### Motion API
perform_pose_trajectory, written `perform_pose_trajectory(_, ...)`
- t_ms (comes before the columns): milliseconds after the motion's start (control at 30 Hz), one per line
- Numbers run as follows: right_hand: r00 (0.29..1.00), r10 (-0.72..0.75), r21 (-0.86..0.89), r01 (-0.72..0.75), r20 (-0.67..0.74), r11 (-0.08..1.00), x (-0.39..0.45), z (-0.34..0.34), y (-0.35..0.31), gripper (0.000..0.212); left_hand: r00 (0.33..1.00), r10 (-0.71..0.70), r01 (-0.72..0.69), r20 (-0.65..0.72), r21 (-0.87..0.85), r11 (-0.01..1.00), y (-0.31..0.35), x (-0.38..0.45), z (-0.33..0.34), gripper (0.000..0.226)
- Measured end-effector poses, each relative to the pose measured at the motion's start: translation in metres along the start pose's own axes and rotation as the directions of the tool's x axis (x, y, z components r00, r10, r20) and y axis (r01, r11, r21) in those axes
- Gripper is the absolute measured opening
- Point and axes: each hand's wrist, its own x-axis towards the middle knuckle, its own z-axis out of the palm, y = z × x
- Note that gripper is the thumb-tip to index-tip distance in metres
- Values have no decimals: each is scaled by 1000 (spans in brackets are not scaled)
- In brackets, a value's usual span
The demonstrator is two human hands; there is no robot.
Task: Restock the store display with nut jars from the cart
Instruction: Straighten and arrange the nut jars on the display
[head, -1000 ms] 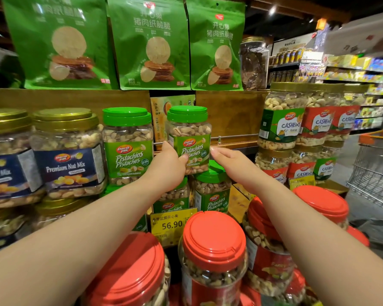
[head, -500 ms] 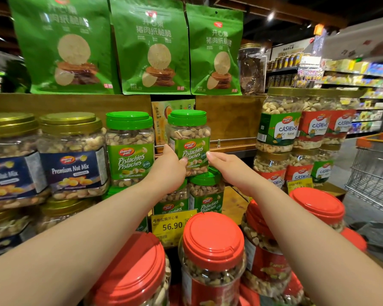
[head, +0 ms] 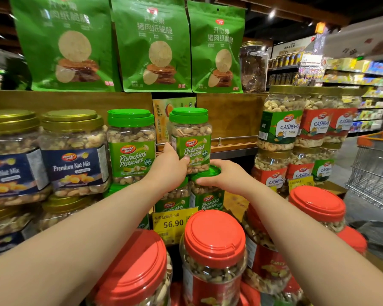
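Both hands were at the pistachio stack in the middle of the display. Over the last second the right hand had dropped from the side of the upper pistachio jar onto the green lid of the lower jar beneath it, while the left hand had stayed put. That suggested the upper jar was already seated and only being squared up, so this placement looked nearly done. The left hand gripped the upper jar low on its left side, fingers curled round it and the thumb lying across the label. The right hand lay flat on the lower jar's lid, fingers fairly straight, pressing or steadying rather than grasping. The upper jar stood upright on the lower jars, just right of another pistachio jar, with a gap between them. Nut mix jars stood to the left, cashew jars to the right, and red-lidded jars sat nearest. The cart was at the far right edge; its contents could not be seen.
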Motion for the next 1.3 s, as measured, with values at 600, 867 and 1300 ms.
perform_pose_trajectory(600,1000,23,-162,-24,-7,986,-4,-14,2,84,1000,6,-6,25,1,1000,2,-6,-4,49)
perform_pose_trajectory(867,993,-92,186,106,-78,977,-6,-15,-22,68,997,46,-49,64,54,997,0,-13,-3,65)
perform_pose_trajectory(1300,734,-193,49,294,-651,955,-44,-8,-55,27,982,152,-123,-114,226,966,-12,-75,-80,44)
